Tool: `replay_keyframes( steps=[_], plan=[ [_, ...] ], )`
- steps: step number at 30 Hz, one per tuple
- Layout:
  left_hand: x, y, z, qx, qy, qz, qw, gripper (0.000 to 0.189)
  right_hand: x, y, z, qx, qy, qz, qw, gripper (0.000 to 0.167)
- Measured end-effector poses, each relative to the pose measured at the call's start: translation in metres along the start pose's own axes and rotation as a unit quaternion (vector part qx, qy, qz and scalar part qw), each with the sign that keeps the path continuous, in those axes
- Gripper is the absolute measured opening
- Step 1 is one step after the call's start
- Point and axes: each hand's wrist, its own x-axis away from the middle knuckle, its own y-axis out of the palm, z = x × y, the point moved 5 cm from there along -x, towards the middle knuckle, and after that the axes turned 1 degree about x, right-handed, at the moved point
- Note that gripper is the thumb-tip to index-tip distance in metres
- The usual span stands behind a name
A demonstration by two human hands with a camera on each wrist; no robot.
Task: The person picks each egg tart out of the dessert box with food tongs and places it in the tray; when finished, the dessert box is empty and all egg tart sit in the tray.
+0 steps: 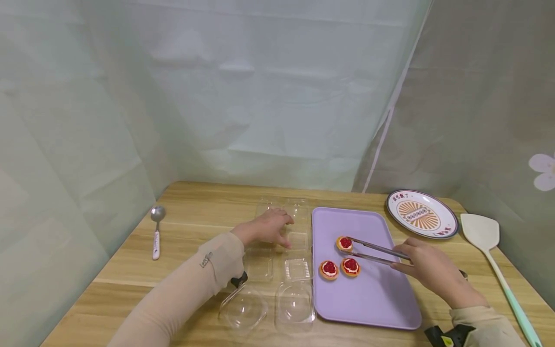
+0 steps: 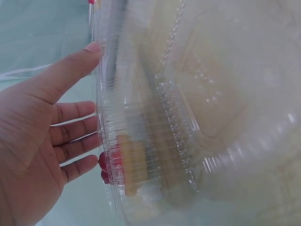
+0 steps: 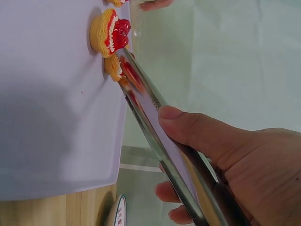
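My right hand [image 1: 427, 267] grips metal tongs [image 3: 155, 122], thumb on one arm and fingers round the other side. In the head view the tong tips reach either side of the farthest berry-topped tart [image 1: 344, 244] on the purple tray [image 1: 368, 303]. Nearer on that tray lie two more tarts, a left one [image 1: 329, 270] and a right one [image 1: 350, 267]. Over the clear plastic containers [image 1: 297, 239] is my left hand [image 1: 270, 226], its fingers spread and thumb apart. The left wrist view puts the fingertips right at a container's edge [image 2: 106, 127].
Clear domed containers [image 1: 296, 303] stand near the table's front, left of the tray. A patterned plate [image 1: 444, 217] and a white spatula with a green handle [image 1: 481, 231] lie to the right. Far left lies a spoon [image 1: 157, 241]. Cloth curtains [image 1: 277, 120] hang behind the table.
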Motion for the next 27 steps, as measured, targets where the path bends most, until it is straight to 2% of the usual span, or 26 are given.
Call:
replay_keyframes(
  steps=[18, 21, 27],
  plan=[
    [0.008, -0.001, -0.006, -0.004, -0.003, 0.013, 0.9999, 0.077, 0.004, 0.0, -0.003, -0.011, 0.007, 0.035, 0.9993, 0.034],
    [0.012, -0.005, -0.008, 0.012, -0.015, 0.016, 0.9997, 0.078, 0.004, 0.0, -0.004, -0.013, 0.004, 0.045, 0.9989, 0.033],
    [0.024, -0.02, -0.012, 0.029, -0.013, 0.053, 0.9981, 0.072, 0.004, -0.003, -0.01, -0.016, -0.013, 0.076, 0.9969, 0.034]
  ],
)
